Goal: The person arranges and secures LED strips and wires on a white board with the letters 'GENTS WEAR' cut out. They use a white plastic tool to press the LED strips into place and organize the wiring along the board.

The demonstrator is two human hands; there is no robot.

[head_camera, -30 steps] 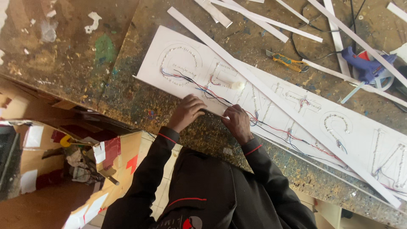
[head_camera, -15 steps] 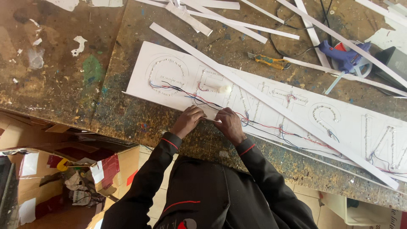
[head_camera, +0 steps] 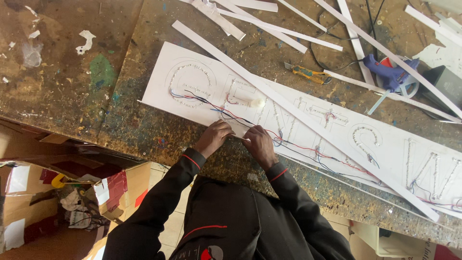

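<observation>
A white sign board (head_camera: 308,120) with letter outlines studded in small lights lies slantwise across a paint-stained desk (head_camera: 120,115), red, blue and black wires (head_camera: 288,142) trailing along its near edge. The left hand (head_camera: 214,137) and right hand (head_camera: 257,144) meet at that edge, fingers pinched together on a wire. A hard tug could, in all likelihood, pull a light loose, since the wires look thin. White strips (head_camera: 269,29), a blue glue gun (head_camera: 390,72) and a yellow-handled tool (head_camera: 308,73) lie beyond. Cardboard boxes (head_camera: 57,192) crowd the floor below.
</observation>
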